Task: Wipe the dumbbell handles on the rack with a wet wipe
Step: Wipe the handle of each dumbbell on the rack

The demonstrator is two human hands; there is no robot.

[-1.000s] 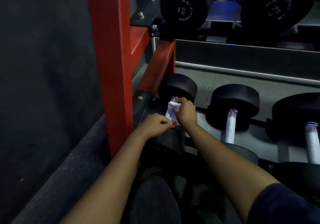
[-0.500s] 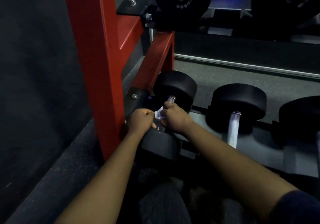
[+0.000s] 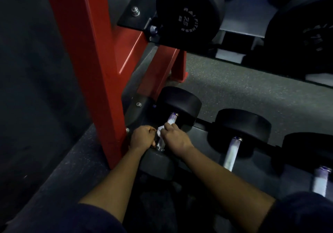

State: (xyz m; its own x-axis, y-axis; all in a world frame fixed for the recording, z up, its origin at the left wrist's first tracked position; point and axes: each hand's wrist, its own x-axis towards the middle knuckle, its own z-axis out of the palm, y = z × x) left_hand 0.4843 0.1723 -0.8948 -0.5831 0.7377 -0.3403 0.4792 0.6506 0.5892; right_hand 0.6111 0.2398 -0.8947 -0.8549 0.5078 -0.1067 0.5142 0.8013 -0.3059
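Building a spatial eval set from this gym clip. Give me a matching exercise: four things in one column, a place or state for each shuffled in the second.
Column 1
1. wet wipe
2. rack upright
3. dumbbell marked 25
4. second handle from the left

Column 2
A. on the upper shelf
B. bare, no hand on it
C. red, vertical
D. pinched by the right hand on the leftmost handle

Pairs: 1-D, 2-C, 3-A, 4-B

A red rack post (image 3: 93,67) crowds the leftmost dumbbell (image 3: 178,105) on its left. Bare shelf (image 3: 199,133) lies open between it and the next dumbbell (image 3: 241,124).
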